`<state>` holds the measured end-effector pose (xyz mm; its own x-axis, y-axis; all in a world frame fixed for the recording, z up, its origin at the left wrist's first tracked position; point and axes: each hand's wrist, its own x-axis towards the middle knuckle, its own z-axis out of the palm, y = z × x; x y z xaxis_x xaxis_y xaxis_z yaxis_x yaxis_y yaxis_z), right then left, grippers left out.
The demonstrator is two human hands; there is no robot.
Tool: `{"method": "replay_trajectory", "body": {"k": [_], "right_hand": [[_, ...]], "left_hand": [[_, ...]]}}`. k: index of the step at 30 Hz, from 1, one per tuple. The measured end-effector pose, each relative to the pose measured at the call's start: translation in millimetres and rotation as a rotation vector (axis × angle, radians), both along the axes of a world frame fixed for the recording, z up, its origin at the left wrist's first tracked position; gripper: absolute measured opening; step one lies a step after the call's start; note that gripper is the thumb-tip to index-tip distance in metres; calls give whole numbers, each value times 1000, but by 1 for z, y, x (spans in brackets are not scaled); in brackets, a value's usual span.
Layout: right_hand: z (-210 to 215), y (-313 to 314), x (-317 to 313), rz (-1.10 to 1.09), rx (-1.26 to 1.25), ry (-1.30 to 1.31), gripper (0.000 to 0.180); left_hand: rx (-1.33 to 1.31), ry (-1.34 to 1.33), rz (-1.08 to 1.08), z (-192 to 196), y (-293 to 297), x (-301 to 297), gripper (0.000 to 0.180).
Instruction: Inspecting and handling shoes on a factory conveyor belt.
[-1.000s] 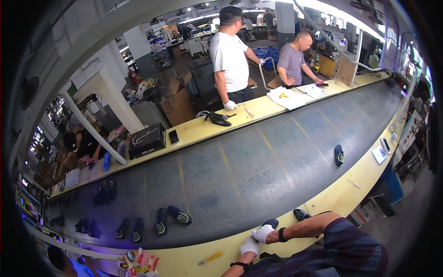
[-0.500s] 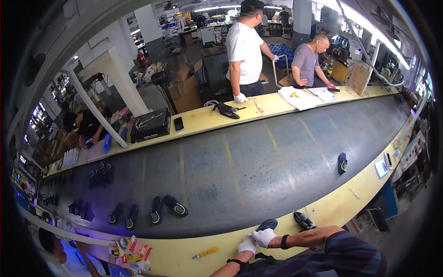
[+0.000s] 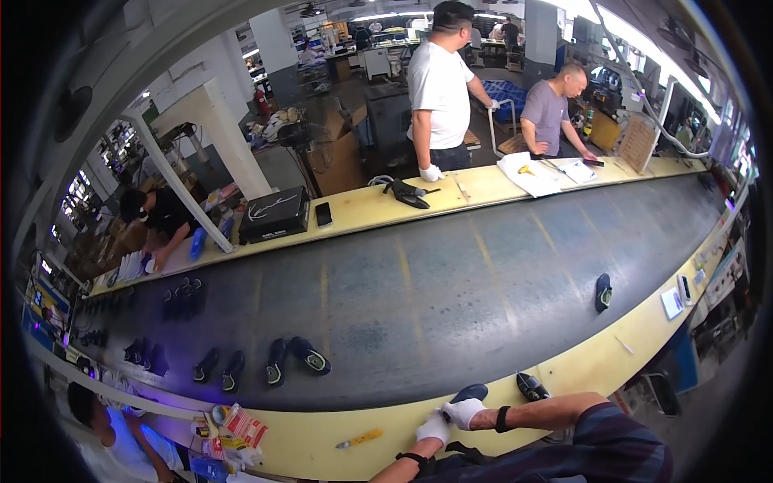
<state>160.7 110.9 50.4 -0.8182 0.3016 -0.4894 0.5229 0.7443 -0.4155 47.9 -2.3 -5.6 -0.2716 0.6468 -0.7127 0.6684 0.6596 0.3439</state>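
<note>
A dark navy shoe (image 3: 472, 392) is held just above the near yellow ledge, its rounded end showing past my gloves. My right hand (image 3: 465, 414), in a white glove, is closed around it. Close against that hand is my left hand (image 3: 431, 429), also gloved, with its fingers curled at the shoe's nearer part, which my hands mostly hide. To the right of my hands lies a black shoe (image 3: 530, 386) with a pale mark. A yellow utility knife (image 3: 359, 439) rests on the ledge to the left.
Beyond the ledge runs a wide dark conveyor belt (image 3: 386, 322) with several dark shoes (image 3: 276, 362) at left and a single shoe (image 3: 603, 293) at right. A shoebox (image 3: 274, 214) and phone (image 3: 324, 214) sit on the far ledge. Two people stand behind it; others work at left.
The view has shifted slightly, moving the scene a little right and down. My hands stay together on the shoe with little change. At far left, a person has shifted an arm.
</note>
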Motion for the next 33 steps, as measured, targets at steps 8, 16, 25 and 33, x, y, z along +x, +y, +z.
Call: {"method": "replay_trajectory", "body": {"k": [8, 16, 25, 33], "right_hand": [[-3, 7, -18, 15, -27, -134, 30], [11, 0, -26, -34, -8, -97, 30], [-11, -42, 4, -282, 128, 142, 21], [-44, -33, 32, -433, -13, 473, 40]], "left_hand": [[11, -22, 12, -9, 0, -4, 43], [63, -50, -13, -16, 3, -10, 41], [108, -43, -81, -23, -7, -3, 34], [111, -16, -48, 4, 15, -17, 43]]}}
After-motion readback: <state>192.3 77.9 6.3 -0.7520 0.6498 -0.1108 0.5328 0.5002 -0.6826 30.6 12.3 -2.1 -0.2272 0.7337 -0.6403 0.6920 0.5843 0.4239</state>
